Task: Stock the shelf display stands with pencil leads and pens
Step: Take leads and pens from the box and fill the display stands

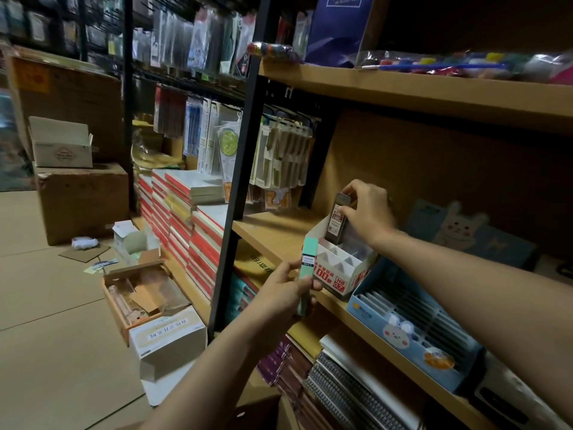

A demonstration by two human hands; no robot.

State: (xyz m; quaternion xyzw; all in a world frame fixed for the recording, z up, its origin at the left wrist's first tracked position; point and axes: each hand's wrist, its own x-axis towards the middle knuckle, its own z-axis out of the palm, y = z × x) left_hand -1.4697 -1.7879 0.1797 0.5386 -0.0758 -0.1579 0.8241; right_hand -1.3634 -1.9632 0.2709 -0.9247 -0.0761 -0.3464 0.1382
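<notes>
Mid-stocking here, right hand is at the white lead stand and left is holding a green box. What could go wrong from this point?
1. The white display stand sits at the shelf's front edge; pressing the dark lead case down could push it off.
2. The right hand pinches the case only near its top, so it may tilt and miss its slot.
3. The left hand holds the green box close to the stand and could bump it.

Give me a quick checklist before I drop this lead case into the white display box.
1. Right hand grips the dark lead case: ok.
2. Case over a back slot of the white display box: ok.
3. Case upright: not ok, it tilts.
4. Front slots free: ok, they look empty.
5. Left hand holds the green lead box clear of the slots: ok.
6. Depth of the target slot: cannot tell.
</notes>
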